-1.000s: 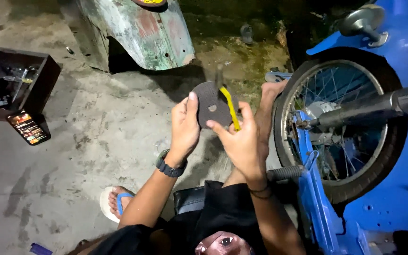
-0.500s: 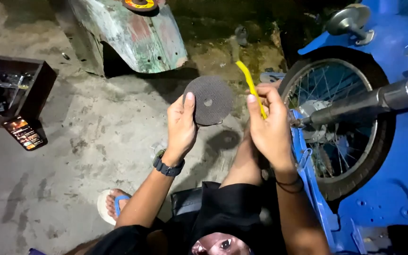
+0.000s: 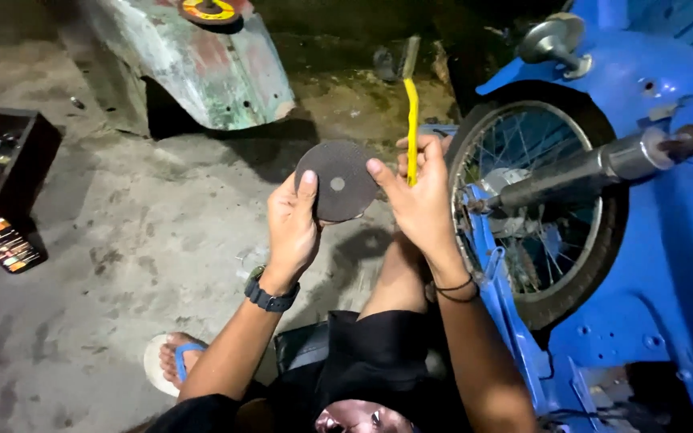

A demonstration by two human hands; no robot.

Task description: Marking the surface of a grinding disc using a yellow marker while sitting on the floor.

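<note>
Dark round disc [image 3: 338,180], flat and grey with 1 small pale hole at its middle, sits held up in front of the person, above the concrete floor [image 3: 122,265] and just left of the blue vehicle's spoked wheel [image 3: 539,208]. The left hand [image 3: 292,228] grips the disc's lower left edge, thumb laid up against its face and fingers curled behind it. The right hand [image 3: 420,200] is closed around a yellow-handled tool [image 3: 411,120] that stands almost upright, its darker head pointing away from the person; the thumb of this hand stretches across and touches the disc's right edge. So both hands meet on the disc, close together. The left wrist wears a black watch [image 3: 270,295], the right wrist 2 thin dark bands [image 3: 455,289]. A grey metal tube [image 3: 587,168] crosses in front of the wheel. Further off, a worn green and rusty fender [image 3: 210,64] rests on the ground, and an open dark toolbox [image 3: 2,172] lies at the left edge. A foot in a blue-strapped sandal [image 3: 172,361] shows below.
</note>
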